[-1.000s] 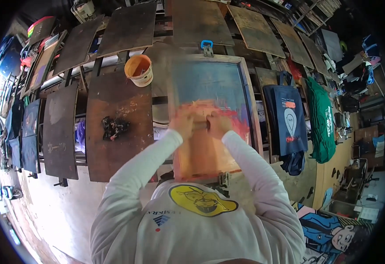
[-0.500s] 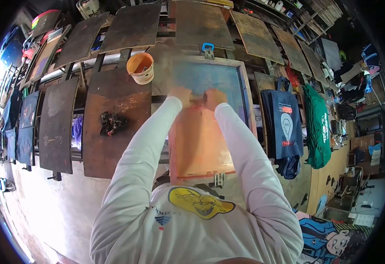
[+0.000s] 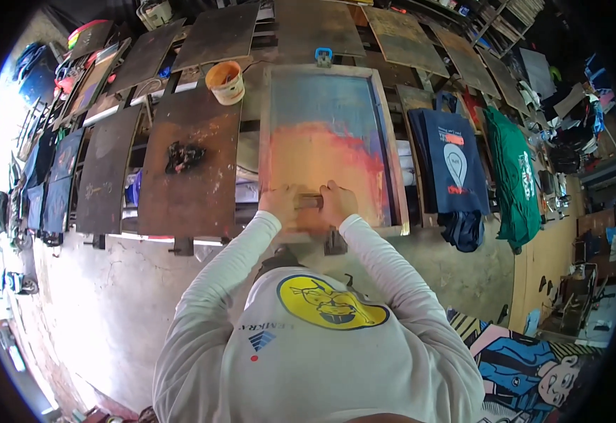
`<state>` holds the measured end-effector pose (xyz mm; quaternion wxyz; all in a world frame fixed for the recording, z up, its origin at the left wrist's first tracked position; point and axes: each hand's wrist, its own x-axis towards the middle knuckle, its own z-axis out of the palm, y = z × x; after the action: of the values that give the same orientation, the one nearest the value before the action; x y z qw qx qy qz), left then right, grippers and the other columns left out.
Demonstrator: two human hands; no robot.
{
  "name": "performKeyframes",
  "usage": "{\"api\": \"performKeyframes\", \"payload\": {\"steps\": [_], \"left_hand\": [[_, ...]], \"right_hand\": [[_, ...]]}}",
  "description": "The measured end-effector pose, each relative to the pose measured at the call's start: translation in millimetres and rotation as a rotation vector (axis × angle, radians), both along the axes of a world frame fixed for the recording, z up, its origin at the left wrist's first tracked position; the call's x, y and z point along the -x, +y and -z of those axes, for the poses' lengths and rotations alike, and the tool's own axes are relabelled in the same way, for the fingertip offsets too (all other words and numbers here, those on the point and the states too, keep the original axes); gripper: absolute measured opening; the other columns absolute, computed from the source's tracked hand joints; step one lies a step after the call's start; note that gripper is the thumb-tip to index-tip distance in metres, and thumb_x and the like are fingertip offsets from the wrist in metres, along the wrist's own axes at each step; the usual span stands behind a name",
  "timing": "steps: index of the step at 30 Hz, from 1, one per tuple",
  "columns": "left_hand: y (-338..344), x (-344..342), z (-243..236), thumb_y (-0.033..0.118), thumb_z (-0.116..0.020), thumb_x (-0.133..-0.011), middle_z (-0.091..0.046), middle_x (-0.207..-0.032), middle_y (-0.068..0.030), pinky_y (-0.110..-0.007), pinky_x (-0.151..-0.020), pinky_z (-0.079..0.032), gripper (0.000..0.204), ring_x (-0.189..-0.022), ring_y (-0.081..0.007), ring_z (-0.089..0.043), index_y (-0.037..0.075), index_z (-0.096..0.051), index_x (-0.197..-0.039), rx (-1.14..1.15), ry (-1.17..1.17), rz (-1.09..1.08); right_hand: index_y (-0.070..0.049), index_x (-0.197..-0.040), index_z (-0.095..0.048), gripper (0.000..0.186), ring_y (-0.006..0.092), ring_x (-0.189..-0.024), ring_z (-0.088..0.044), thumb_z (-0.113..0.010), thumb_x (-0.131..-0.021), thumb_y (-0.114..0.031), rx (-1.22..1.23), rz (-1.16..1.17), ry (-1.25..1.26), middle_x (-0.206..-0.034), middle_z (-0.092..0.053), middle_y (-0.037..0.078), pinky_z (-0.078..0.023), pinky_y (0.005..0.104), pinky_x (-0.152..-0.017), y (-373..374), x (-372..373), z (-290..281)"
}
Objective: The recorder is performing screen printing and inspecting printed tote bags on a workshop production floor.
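Note:
A wooden-framed screen [image 3: 325, 99] lies before me, its mesh bluish at the far part and smeared pink and orange toward me. Near its lower edge, my left hand [image 3: 280, 197] and my right hand [image 3: 337, 203] grip a squeegee [image 3: 309, 201] from either end, fingers closed round it. A metal clamp with a blue part [image 3: 324, 56] sits at the screen's far edge. Left of it stand an orange-stained bucket [image 3: 225, 83] and a dark board [image 3: 199, 197] carrying a crumpled black lump [image 3: 185, 156].
Dark printing boards [image 3: 103, 183] line both rows of the rack. To the right hang navy bags [image 3: 449, 176] and green bags [image 3: 512, 190]. Below the rack is a concrete floor [image 3: 111, 296]; a cartoon picture [image 3: 526, 366] lies at lower right.
Both hands went toward the screen's far part, then came back toward me with the squeegee to its near edge. The rack now sits higher in the view.

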<state>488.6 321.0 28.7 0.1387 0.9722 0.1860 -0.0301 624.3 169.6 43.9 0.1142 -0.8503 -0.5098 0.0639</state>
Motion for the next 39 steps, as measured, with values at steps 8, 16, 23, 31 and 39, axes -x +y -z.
{"api": "performKeyframes", "payload": {"steps": [8,16,23,31,39], "left_hand": [[-90,51,-3,0.054,-0.079,-0.071,-0.066,-0.111,-0.0159,-0.042,-0.077,-0.055,0.069,-0.091,-0.0325,-0.067,0.013,-0.055,-0.122,0.203,-0.189,-0.375],[-141,285,36,0.021,-0.079,-0.082,-0.069,-0.095,-0.008,-0.029,-0.067,-0.054,0.037,-0.077,-0.0141,-0.066,0.006,-0.061,-0.11,0.396,-0.657,-0.776],[-162,348,76,0.014,-0.07,-0.088,-0.07,-0.086,-0.0053,-0.028,-0.068,-0.054,0.017,-0.074,-0.0127,-0.066,0.005,-0.065,-0.101,0.551,-0.865,-1.112],[-113,362,28,0.013,-0.072,-0.086,-0.071,-0.084,-0.0063,-0.03,-0.068,-0.053,0.019,-0.075,-0.0125,-0.067,0.005,-0.066,-0.102,0.695,-0.916,-0.781],[21,433,27,0.016,-0.071,-0.088,-0.07,-0.086,-0.0038,-0.025,-0.071,-0.052,0.02,-0.079,-0.0085,-0.064,0.005,-0.068,-0.105,0.811,-0.825,-0.73]], "right_hand": [[-0.007,-0.084,-0.068,0.026,0.0324,-0.084,-0.068,-0.073,-0.071,-0.029,-0.044,-0.054,0.037,-0.09,-0.065,0.014,-0.054,0.0444,-0.073,-75,-12,53],[-0.004,-0.081,-0.068,0.035,0.0374,-0.074,-0.066,-0.064,-0.081,-0.038,-0.301,0.107,-0.048,-0.077,-0.067,0.021,-0.05,0.0491,-0.068,-100,-71,61],[-0.005,-0.091,-0.061,0.024,0.0431,-0.084,-0.065,-0.065,-0.085,-0.028,-0.084,0.136,-0.036,-0.091,-0.065,0.025,-0.052,0.053,-0.074,-88,-21,73],[-0.003,-0.099,-0.06,0.036,0.045,-0.089,-0.061,-0.073,-0.08,-0.031,-0.112,-0.018,-0.104,-0.097,-0.062,0.024,-0.05,0.0522,-0.077,-88,71,53],[-0.004,-0.107,-0.062,0.035,0.0116,-0.064,-0.056,-0.075,-0.085,-0.028,-0.904,0.491,0.934,-0.085,-0.064,0.004,-0.044,0.0273,-0.053,-60,134,78]]}}
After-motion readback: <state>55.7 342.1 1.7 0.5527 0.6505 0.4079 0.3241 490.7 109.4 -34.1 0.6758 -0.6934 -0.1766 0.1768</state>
